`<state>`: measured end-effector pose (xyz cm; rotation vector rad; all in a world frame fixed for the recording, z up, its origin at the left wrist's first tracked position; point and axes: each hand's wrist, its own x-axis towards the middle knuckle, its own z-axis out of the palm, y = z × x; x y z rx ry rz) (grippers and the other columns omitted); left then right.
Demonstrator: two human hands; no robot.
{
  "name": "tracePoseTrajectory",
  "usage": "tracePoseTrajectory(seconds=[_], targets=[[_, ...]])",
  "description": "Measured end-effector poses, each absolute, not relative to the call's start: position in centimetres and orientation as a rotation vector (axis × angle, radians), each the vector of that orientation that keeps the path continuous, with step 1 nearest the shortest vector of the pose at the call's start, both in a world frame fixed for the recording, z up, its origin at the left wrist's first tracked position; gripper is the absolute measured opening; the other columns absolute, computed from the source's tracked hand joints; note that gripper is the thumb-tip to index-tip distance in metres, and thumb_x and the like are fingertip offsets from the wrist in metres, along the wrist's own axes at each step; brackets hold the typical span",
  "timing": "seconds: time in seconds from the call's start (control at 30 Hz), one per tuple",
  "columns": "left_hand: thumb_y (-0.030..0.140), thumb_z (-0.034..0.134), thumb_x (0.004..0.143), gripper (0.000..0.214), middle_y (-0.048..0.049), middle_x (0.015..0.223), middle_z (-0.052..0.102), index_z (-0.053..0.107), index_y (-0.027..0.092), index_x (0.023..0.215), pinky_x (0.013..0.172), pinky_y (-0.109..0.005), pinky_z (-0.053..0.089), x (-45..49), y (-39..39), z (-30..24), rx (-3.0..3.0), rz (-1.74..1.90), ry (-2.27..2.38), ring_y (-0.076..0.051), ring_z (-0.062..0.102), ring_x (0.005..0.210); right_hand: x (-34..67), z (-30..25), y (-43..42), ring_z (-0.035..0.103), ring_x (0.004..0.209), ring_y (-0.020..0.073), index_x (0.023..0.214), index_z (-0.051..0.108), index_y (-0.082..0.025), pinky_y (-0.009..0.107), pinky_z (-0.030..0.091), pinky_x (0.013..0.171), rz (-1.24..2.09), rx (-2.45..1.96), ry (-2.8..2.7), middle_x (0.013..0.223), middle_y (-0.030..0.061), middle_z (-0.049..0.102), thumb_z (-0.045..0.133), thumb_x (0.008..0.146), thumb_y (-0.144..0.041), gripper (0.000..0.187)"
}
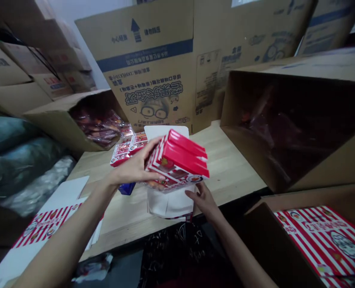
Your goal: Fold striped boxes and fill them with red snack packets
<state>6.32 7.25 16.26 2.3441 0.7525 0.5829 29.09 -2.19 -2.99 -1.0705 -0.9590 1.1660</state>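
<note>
My left hand (133, 168) grips a stack of small red-and-white striped boxes (179, 162), tilted above an open white carton (169, 202) standing on the wooden table (225, 168). My right hand (203, 198) holds the carton's right front side, fingers curled against it. The carton's rear flap (165, 131) stands up behind the stack. More small red-and-white boxes (126, 150) lie on the table just behind my left hand. A small blue object (126, 188) sits under my left wrist.
An open cardboard box of red packets (99, 124) lies on its side at the back left. A large brown box (288, 120) lies open at the right. Flat striped cartons (45, 226) lie at the left. A box of striped cartons (324, 240) stands lower right.
</note>
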Motion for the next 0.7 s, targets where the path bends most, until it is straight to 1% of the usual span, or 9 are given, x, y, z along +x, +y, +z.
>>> tracePoseTrajectory(seconds=[0.07, 0.17, 0.23, 0.33, 0.4, 0.47, 0.57, 0.7], targets=[[0.047, 0.087, 0.075, 0.111, -0.0119, 0.169, 0.03, 0.022, 0.032, 0.164, 0.125, -0.056, 0.035, 5.7, 7.7, 13.8, 2.349, 0.474, 0.808, -0.039, 0.038, 0.151, 28.9, -3.5, -1.2, 0.055, 0.14, 0.0343, 0.147, 0.054, -0.026, 0.056, 0.041, 0.117, 1.241, -1.023, -0.911, 0.15, 0.0134, 0.06, 0.079, 0.07, -0.038, 0.082], [0.044, 0.085, 0.075, 0.109, -0.0141, 0.164, 0.036, 0.022, 0.03, 0.163, 0.124, -0.055, 0.034, 4.7, 8.2, 11.3, 2.456, 0.289, 0.878, -0.038, 0.041, 0.147, 29.7, -3.6, -0.4, 0.053, 0.142, 0.0339, 0.147, 0.055, -0.024, 0.054, 0.04, 0.119, 1.28, -1.028, -0.878, 0.154, 0.0127, 0.057, 0.079, 0.068, -0.035, 0.084], [0.04, 0.085, 0.074, 0.107, -0.0143, 0.159, 0.041, 0.024, 0.03, 0.162, 0.122, -0.055, 0.035, 4.2, 8.4, 10.3, 2.548, 0.201, 0.896, -0.038, 0.042, 0.144, 30.1, -3.5, 0.1, 0.052, 0.144, 0.0328, 0.145, 0.059, -0.023, 0.053, 0.038, 0.121, 1.308, -0.986, -0.956, 0.154, 0.0116, 0.057, 0.078, 0.068, -0.03, 0.08], [0.032, 0.084, 0.071, 0.106, -0.0144, 0.15, 0.047, 0.026, 0.03, 0.16, 0.116, -0.055, 0.038, 4.1, 8.7, 8.5, 2.65, 0.092, 0.911, -0.039, 0.046, 0.137, 29.9, -3.4, 0.8, 0.051, 0.145, 0.0308, 0.141, 0.064, -0.025, 0.052, 0.04, 0.121, 1.359, -0.896, -1.125, 0.153, 0.0079, 0.059, 0.077, 0.071, -0.025, 0.071], [0.028, 0.083, 0.067, 0.108, -0.0152, 0.148, 0.048, 0.025, 0.029, 0.159, 0.112, -0.055, 0.04, 4.4, 9.0, 6.7, 2.671, 0.02, 0.952, -0.039, 0.048, 0.133, 29.6, -3.4, 1.2, 0.052, 0.144, 0.03, 0.14, 0.066, -0.027, 0.052, 0.04, 0.121, 1.369, -0.879, -1.186, 0.152, 0.006, 0.061, 0.077, 0.073, -0.025, 0.068], [0.024, 0.082, 0.065, 0.109, -0.0163, 0.147, 0.048, 0.025, 0.027, 0.157, 0.109, -0.055, 0.041, 4.8, 9.3, 4.8, 2.631, -0.031, 1.04, -0.04, 0.049, 0.132, 29.3, -3.6, 1.4, 0.051, 0.145, 0.0286, 0.14, 0.065, -0.029, 0.052, 0.036, 0.123, 1.366, -0.876, -1.21, 0.152, 0.0042, 0.06, 0.075, 0.075, -0.024, 0.066], [0.025, 0.084, 0.064, 0.106, -0.0181, 0.146, 0.049, 0.029, 0.023, 0.154, 0.109, -0.055, 0.041, 5.3, 9.5, 2.3, 2.548, -0.049, 1.208, -0.041, 0.048, 0.133, 29.1, -4.0, 1.5, 0.049, 0.147, 0.0261, 0.143, 0.063, -0.029, 0.049, 0.033, 0.126, 1.377, -0.855, -1.226, 0.154, 0.0024, 0.058, 0.072, 0.075, -0.02, 0.07], [0.034, 0.09, 0.062, 0.11, -0.0202, 0.147, 0.048, 0.031, 0.019, 0.155, 0.111, -0.054, 0.038, 5.8, 9.3, 0.9, 2.564, -0.058, 1.311, -0.041, 0.046, 0.134, 28.7, -4.3, 1.2, 0.049, 0.147, 0.027, 0.146, 0.06, -0.027, 0.048, 0.036, 0.124, 1.432, -0.865, -1.216, 0.157, 0.005, 0.055, 0.073, 0.072, -0.019, 0.076]])
